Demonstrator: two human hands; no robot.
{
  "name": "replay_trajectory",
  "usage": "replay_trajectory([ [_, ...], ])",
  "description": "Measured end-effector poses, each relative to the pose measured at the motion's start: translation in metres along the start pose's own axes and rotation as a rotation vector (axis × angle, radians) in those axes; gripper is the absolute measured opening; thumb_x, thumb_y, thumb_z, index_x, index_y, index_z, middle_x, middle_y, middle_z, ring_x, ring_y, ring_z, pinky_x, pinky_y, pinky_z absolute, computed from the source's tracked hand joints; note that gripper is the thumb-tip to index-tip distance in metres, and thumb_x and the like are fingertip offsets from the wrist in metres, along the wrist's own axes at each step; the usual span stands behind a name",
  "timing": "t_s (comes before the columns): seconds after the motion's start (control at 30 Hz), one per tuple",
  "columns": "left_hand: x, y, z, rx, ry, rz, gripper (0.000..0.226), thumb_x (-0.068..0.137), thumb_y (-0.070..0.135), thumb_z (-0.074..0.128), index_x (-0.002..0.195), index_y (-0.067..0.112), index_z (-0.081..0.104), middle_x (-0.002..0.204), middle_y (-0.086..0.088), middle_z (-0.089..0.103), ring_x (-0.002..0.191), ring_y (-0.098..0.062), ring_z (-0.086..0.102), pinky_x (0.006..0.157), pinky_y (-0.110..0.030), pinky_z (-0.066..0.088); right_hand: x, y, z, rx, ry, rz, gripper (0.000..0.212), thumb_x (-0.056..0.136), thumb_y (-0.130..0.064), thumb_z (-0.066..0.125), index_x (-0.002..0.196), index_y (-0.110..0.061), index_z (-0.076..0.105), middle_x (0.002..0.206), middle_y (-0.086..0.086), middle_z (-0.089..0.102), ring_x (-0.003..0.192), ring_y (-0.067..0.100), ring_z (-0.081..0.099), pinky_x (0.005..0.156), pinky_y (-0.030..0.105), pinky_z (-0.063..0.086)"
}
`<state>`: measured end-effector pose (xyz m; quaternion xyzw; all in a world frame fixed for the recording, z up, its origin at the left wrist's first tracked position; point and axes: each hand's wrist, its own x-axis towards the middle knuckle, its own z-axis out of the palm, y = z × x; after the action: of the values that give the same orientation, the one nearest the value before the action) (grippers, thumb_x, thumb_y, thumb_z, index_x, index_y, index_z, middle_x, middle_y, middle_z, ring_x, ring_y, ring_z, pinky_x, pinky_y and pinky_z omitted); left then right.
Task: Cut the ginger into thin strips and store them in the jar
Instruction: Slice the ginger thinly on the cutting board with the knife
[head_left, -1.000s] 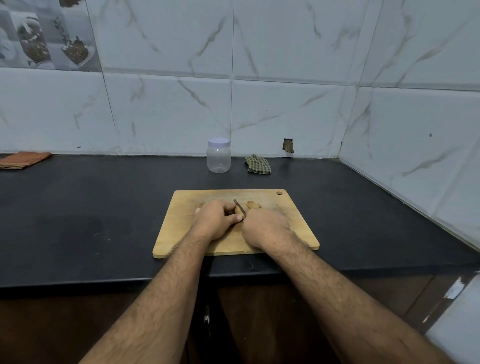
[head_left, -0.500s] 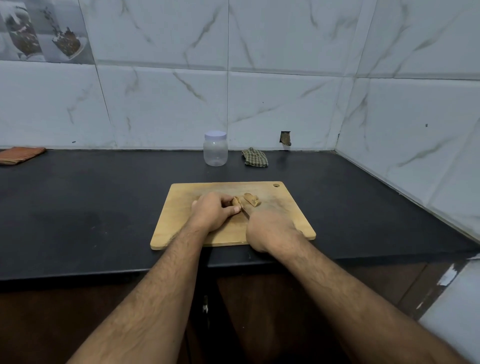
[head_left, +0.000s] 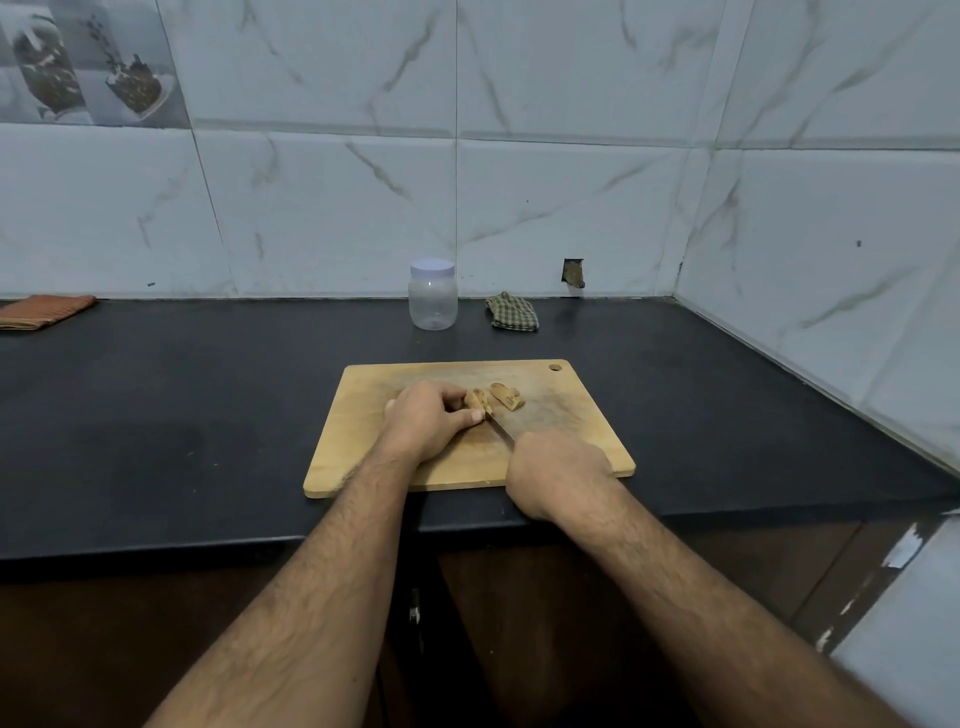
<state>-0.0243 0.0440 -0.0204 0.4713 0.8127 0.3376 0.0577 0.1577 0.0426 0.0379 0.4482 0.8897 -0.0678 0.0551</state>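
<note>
On the black bench (head_left: 156, 415), a wooden cutting board (head_left: 374, 415) lies near the front edge, a small hanging hole in its far right corner. Upon the board the left hand (head_left: 431, 421) has its fingers curled over a piece of ginger (head_left: 477, 400) and pins it down, thumb stretched toward the blade. Just right of that piece, a second ginger chunk (head_left: 506, 396) lies loose on the wood, apart from the fingers. The right hand (head_left: 558, 475) is closed around the handle of a knife (head_left: 500, 426), the handle itself hidden inside the fist; the blade runs forward and leftward from it, its tip at the held ginger, between the two pieces. Farther back, close to the tiled wall, a clear plastic jar (head_left: 432, 301) stands upright with its pale lid on, well apart from the board. Beside the jar to the right sits a crumpled checked cloth (head_left: 511, 313), and at the far left edge lies a folded orange cloth (head_left: 44, 310).
</note>
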Motion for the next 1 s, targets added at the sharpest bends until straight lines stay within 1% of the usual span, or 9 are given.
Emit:
replay_trajectory([
  [0.13, 0.0, 0.0, 0.0, 0.017, 0.008, 0.007, 0.019, 0.085, 0.048, 0.068, 0.093, 0.032, 0.074, 0.087, 0.013, 0.07, 0.095, -0.01, 0.06, 0.093, -0.037, 0.04, -0.002, 0.002, -0.002, 0.003, -0.036, 0.021, 0.029, 0.097, -0.015, 0.05, 0.124, -0.013, 0.059, 0.121, 0.007, 0.062, 0.1, 0.022, 0.057, 0.079, 0.036, 0.047],
  [0.23, 0.0, 0.0, 0.0, 0.021, 0.012, 0.01, 0.022, 0.086, 0.048, 0.068, 0.098, 0.03, 0.074, 0.09, 0.011, 0.071, 0.095, -0.009, 0.06, 0.093, -0.036, 0.04, -0.001, 0.001, -0.004, -0.002, -0.011, 0.026, 0.028, 0.097, -0.013, 0.048, 0.123, -0.012, 0.06, 0.12, 0.007, 0.063, 0.104, 0.024, 0.059, 0.079, 0.036, 0.048],
  [0.37, 0.0, 0.0, 0.001, 0.018, 0.022, 0.014, 0.023, 0.086, 0.047, 0.068, 0.099, 0.03, 0.074, 0.091, 0.01, 0.071, 0.095, -0.01, 0.061, 0.093, -0.037, 0.041, 0.006, -0.005, -0.005, -0.004, 0.073, 0.006, 0.027, 0.097, -0.012, 0.048, 0.12, -0.011, 0.062, 0.117, 0.007, 0.063, 0.092, 0.022, 0.057, 0.075, 0.033, 0.048],
  [0.4, 0.0, 0.0, 0.001, 0.019, 0.023, 0.019, 0.023, 0.086, 0.047, 0.068, 0.1, 0.029, 0.074, 0.091, 0.01, 0.071, 0.095, -0.01, 0.061, 0.092, -0.037, 0.041, 0.009, -0.006, -0.006, 0.003, 0.096, 0.004, 0.027, 0.097, -0.013, 0.047, 0.12, -0.011, 0.062, 0.116, 0.007, 0.063, 0.092, 0.022, 0.057, 0.077, 0.033, 0.05],
  [0.47, 0.0, -0.001, 0.001, 0.027, 0.021, 0.023, 0.025, 0.086, 0.047, 0.068, 0.1, 0.027, 0.074, 0.091, 0.01, 0.071, 0.094, -0.01, 0.061, 0.087, -0.034, 0.038, 0.016, -0.006, -0.006, 0.02, 0.13, 0.001, 0.027, 0.099, -0.017, 0.045, 0.12, -0.013, 0.062, 0.117, 0.008, 0.063, 0.101, 0.023, 0.06, 0.08, 0.034, 0.052],
  [0.57, 0.0, 0.0, 0.002, 0.05, 0.018, 0.036, 0.024, 0.087, 0.048, 0.066, 0.097, 0.027, 0.074, 0.088, 0.011, 0.071, 0.092, -0.01, 0.06, 0.082, -0.032, 0.033, 0.024, -0.009, -0.003, 0.009, 0.138, -0.004, 0.028, 0.102, -0.023, 0.043, 0.121, -0.014, 0.062, 0.117, 0.008, 0.062, 0.104, 0.024, 0.06, 0.075, 0.033, 0.048],
  [0.67, 0.0, 0.0, 0.002, 0.065, 0.023, 0.039, 0.024, 0.087, 0.048, 0.066, 0.095, 0.026, 0.073, 0.086, 0.009, 0.07, 0.09, -0.011, 0.06, 0.084, -0.034, 0.038, 0.027, -0.014, 0.0, -0.006, 0.143, -0.013, 0.028, 0.103, -0.025, 0.042, 0.122, -0.015, 0.061, 0.119, 0.007, 0.062, 0.106, 0.024, 0.059, 0.073, 0.033, 0.045],
  [0.8, -0.001, 0.001, 0.001, 0.072, 0.026, 0.036, 0.025, 0.087, 0.048, 0.066, 0.097, 0.027, 0.074, 0.085, 0.009, 0.07, 0.089, -0.012, 0.06, 0.081, -0.033, 0.037, 0.029, -0.017, 0.0, -0.008, 0.136, -0.005, 0.027, 0.104, -0.024, 0.042, 0.123, -0.016, 0.061, 0.12, 0.005, 0.063, 0.109, 0.022, 0.06, 0.073, 0.032, 0.042],
  [1.0, -0.001, 0.002, 0.0, 0.062, 0.031, 0.036, 0.022, 0.088, 0.045, 0.067, 0.095, 0.025, 0.074, 0.088, 0.009, 0.071, 0.091, -0.011, 0.059, 0.082, -0.032, 0.034, 0.027, -0.02, 0.0, -0.021, 0.137, 0.005, 0.029, 0.099, -0.014, 0.044, 0.122, -0.014, 0.06, 0.117, 0.006, 0.063, 0.104, 0.022, 0.059, 0.074, 0.032, 0.044],
])
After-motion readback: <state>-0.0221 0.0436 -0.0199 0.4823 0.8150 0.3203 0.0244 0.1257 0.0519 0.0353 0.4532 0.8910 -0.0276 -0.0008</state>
